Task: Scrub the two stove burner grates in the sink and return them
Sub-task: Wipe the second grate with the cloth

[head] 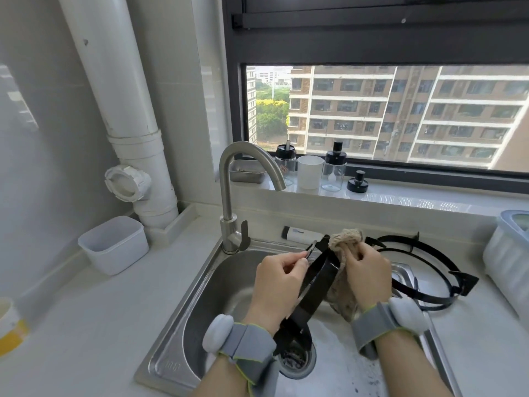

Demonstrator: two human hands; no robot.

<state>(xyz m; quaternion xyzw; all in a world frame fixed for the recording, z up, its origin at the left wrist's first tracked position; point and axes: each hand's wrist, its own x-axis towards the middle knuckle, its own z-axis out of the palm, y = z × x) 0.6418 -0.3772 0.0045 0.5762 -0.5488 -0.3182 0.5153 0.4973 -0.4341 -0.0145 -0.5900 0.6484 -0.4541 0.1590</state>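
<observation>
Two grates are out, one in hand and one set aside. Left of the sink point(217, 282) a white tub point(114, 245) sits on the counter, and the tap point(226, 179) rises from the sink's back-left corner. Over the bowl, the left hand point(277, 285) has its fingers curled, thumb and fingertips clamped on a prong of the near grate point(320, 282). That grate stands on edge, tilted, its lower end down by the sink's drain point(297, 359). Just right of it the right hand point(369, 276) is bunched tight round a beige cloth point(345, 237) — fingers closed on the fabric, which is pressed against the grate's ring and hangs down behind it. The far grate point(465, 282) lies flat at the sink's right edge, partly over the rim and partly on the counter — apart from both hands. Right of the sink again, a ribbed box point(506, 253) stands at the frame's edge.
</observation>
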